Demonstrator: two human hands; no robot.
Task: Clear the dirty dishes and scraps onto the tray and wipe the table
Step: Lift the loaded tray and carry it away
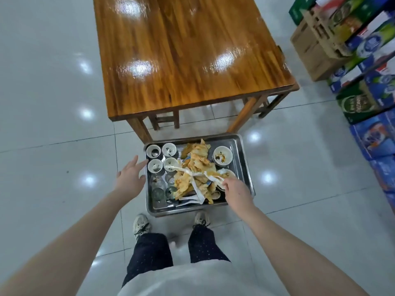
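Note:
A steel tray point(242, 165) stands just below the near end of the wooden table point(188, 52). It holds several small white cups point(154, 165), a stained white bowl point(223, 155), glasses point(158, 193) and a heap of orange-stained napkins and scraps point(197, 167). My left hand point(130, 177) is spread with straight fingers, its fingertips at the tray's left rim. My right hand point(235, 188) reaches over the tray's right side and pinches a strip of soiled white paper point(211, 178). The tabletop looks glossy and bare.
Wooden stools point(166, 119) sit tucked under the table. Stacked drink cartons point(367, 86) and a cardboard box point(314, 50) line the right side. Shiny white floor tiles point(53, 124) surround the table. My shoes point(141, 224) are just behind the tray.

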